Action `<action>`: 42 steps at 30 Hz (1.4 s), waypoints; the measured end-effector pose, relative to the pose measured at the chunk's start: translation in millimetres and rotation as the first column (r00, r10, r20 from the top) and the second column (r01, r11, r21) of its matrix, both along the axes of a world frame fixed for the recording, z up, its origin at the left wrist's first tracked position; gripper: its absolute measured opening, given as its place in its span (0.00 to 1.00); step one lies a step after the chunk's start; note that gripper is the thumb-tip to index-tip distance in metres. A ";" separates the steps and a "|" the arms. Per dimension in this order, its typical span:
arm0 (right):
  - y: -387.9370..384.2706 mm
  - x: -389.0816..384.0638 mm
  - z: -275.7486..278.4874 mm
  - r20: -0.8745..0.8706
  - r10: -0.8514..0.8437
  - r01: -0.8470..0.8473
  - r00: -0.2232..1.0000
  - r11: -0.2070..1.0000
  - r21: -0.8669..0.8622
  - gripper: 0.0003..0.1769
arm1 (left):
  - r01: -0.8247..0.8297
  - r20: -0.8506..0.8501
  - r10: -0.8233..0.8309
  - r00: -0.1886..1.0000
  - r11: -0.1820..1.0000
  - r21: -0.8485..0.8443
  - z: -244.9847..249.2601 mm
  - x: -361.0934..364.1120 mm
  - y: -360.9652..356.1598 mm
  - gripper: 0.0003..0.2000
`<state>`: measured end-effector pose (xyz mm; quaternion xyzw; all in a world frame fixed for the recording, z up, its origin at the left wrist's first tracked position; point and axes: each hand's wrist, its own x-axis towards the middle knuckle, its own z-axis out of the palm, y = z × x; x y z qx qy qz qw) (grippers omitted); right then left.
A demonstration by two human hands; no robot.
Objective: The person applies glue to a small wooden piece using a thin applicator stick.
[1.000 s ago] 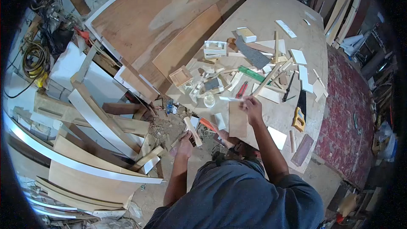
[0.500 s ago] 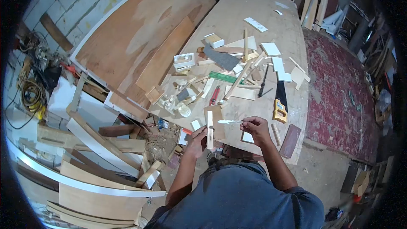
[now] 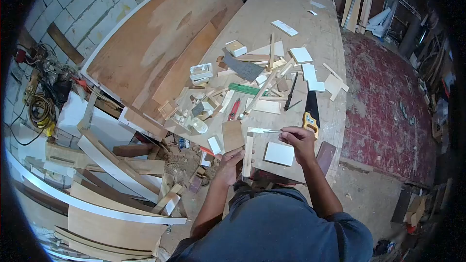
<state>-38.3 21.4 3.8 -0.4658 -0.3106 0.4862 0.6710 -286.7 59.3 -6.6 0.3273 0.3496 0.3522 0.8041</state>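
Over the near edge of the table (image 3: 316, 29), clamped in the closed fingers of the left hand (image 3: 229, 169): a pale wood strip (image 3: 247, 155), just right of that hand, long axis running away from the body. Pinched in the right hand (image 3: 300, 144), farther off: a slim pale-tipped tool (image 3: 265, 130), pointing left, crosswise to the strip, level with its far end; contact impossible to tell. Rightward, a little open room before the white panel (image 3: 279, 155); leftward, close by, a brown board (image 3: 233, 136). Beyond, scattered offcuts (image 3: 263, 106), and past the right hand, a saw (image 3: 310, 122).
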 end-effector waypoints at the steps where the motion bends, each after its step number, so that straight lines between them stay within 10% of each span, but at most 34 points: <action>1: -1.1 1.4 1.5 0.004 -0.003 0.003 1.000 1.000 0.006 0.08 | 0.007 0.018 -0.007 1.000 1.000 0.005 3.3 3.4 -0.7 0.18; 22: -34.4 32.9 13.4 0.637 -0.173 0.032 0.751 0.973 0.227 0.11 | 0.067 -0.057 -0.061 0.997 0.991 0.114 7.2 37.1 -7.8 0.19; 42: -36.6 44.9 15.6 0.641 -0.031 -0.043 0.767 0.994 0.100 0.07 | 0.107 -0.079 -0.096 0.992 0.982 0.152 6.5 40.5 -3.1 0.18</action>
